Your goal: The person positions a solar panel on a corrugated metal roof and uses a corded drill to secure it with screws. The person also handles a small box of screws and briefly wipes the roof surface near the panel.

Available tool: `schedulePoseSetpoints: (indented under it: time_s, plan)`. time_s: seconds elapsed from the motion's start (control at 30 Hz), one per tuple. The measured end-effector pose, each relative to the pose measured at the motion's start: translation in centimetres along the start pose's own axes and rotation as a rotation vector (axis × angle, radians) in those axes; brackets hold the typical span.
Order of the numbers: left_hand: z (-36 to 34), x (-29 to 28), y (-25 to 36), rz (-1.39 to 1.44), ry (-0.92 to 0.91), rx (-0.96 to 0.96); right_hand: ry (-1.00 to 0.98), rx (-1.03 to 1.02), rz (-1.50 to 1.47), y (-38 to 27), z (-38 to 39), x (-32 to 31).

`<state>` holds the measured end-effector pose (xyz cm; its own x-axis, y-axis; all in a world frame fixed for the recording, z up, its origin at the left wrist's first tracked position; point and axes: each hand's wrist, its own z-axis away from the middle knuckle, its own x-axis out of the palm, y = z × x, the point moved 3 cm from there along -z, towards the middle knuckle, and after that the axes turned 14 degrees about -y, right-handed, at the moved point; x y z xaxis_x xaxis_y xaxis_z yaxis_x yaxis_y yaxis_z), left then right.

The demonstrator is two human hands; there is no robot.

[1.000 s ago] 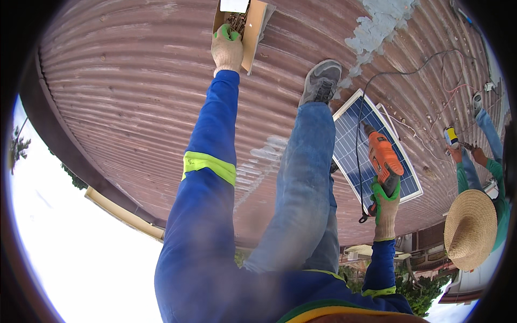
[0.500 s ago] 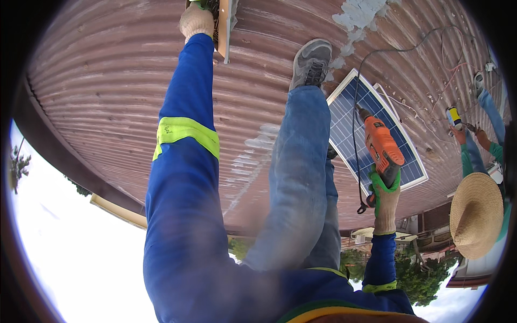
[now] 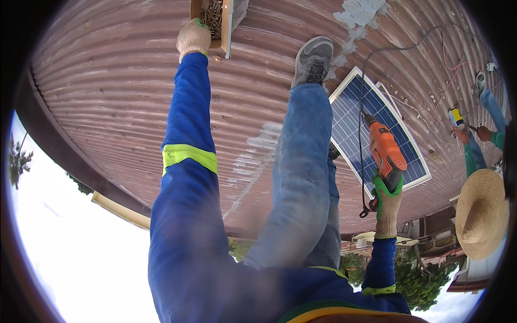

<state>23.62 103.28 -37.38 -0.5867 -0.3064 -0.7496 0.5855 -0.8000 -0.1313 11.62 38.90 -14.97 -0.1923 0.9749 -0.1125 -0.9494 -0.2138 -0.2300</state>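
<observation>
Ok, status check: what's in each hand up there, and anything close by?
Left hand gloved, at the open box of screws. Right hand gripping the orange drill, cord trailing. Solar panel just beyond; co-worker in straw hat at right.

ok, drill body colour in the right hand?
Orange, with a black grip and nose: the drill, seen best in the head view.

One open box on the roof, no labels, signs or screens to make out.

Small cardboard box (image 3: 211,21) sits at top centre of the head view, on the rusty corrugated roof (image 3: 107,97). Rectangular, brown card walls, one pale flap standing up on its right side. Open top, packed w/ dark screws (image 3: 214,15). Gloved left hand (image 3: 193,39) touches its lower left edge. Box partly cut off by frame edge.
</observation>
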Motion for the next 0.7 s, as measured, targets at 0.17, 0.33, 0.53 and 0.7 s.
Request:
schedulePoseSetpoints:
  time_s: [0.17, 0.33, 0.53, 0.7]
  plan:
    - [-1.2, -0.5, 3.2, 0.155, 0.216, 0.154, -0.033, -0.037, 0.012, -0.4, -0.5, -0.1]
    - [-3.7, -1.0, 5.0, 0.159, 0.094, -0.004, 0.003, -0.011, 0.063, -1.3, -1.0, 0.4]
    - [-2.0, 1.4, 2.6, 0.988, 0.054, 0.015, -0.024, -0.04, 0.0, -1.8, -1.2, 1.5]
    - [-0.7, 2.7, 0.3, 1.878, -0.245, 0.128, -0.015, -0.02, 0.001, -1.3, -1.3, 1.6]
